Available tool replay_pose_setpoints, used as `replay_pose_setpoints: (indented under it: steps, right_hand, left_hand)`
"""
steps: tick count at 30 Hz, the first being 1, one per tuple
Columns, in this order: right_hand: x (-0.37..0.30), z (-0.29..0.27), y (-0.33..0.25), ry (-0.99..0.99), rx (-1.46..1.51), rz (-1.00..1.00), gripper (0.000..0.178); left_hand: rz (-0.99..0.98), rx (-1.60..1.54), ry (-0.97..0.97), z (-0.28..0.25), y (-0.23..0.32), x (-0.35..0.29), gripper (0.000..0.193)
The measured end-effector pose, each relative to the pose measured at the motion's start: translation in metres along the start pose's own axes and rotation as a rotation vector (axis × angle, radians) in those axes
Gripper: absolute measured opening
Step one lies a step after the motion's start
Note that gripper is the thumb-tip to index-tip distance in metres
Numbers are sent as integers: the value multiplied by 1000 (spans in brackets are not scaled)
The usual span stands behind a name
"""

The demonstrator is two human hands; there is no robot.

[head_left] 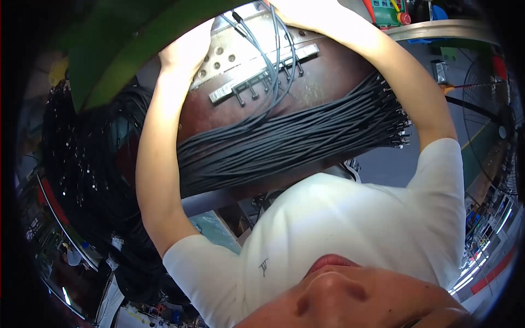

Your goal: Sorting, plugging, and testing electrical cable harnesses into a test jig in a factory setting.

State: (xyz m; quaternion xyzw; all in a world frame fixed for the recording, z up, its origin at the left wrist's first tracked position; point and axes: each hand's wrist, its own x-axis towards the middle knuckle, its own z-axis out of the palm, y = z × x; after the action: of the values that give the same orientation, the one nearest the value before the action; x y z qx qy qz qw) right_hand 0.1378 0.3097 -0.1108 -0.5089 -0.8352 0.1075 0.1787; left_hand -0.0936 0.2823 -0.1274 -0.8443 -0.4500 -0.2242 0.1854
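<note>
Both arms reach to the far edge of the view. My left hand [188,46] is over the left side of a bright metal plate [219,60], its fingers hidden behind a green brim-like shape. At the plate's far right, my right hand [306,12] is washed out by the light, near several dark cables [277,41]; its fingertips lie beyond the picture edge. The cables loop toward me over a metal bar [221,95] with several black bolts or pegs. One cable carries a small black sleeve-like part [237,17]. What either hand holds does not show.
A thick bundle of black cables [284,136] lies across the near side of the brown table [205,117], metal connector ends at right. More black cables [82,158] hang at left. A green box [389,11] with a red button and a standing fan [486,109] are at right.
</note>
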Motion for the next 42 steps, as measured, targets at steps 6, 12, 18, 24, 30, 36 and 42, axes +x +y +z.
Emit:
replay_pose_setpoints:
  steps: [6,12,18,24,30,36,42]
  right_hand:
    - [-2,1,6,-5,148,11,20]
    - [-14,-12,22,0,293,20,19]
    - [-16,-22,28,8,461,13,19]
    - [-128,-67,35,217,417,5,26]
    - [-382,-16,120,712,923,1001,39]
    - [-450,92,102,-201,403,675,52]
    - [-455,104,116,-49,265,535,43]
  left_hand:
    - [-4,180,-60,14,15,3,35]
    - [-35,-72,130,28,10,4,35]
    - [2,144,8,-13,25,9,42]
    - [-999,-1383,-72,-127,65,-69,44]
    - [-606,-716,-1093,-169,177,-251,35]
    - [-633,-303,-963,-105,168,-324,33]
    - [-514,-206,-1340,-98,164,-332,46]
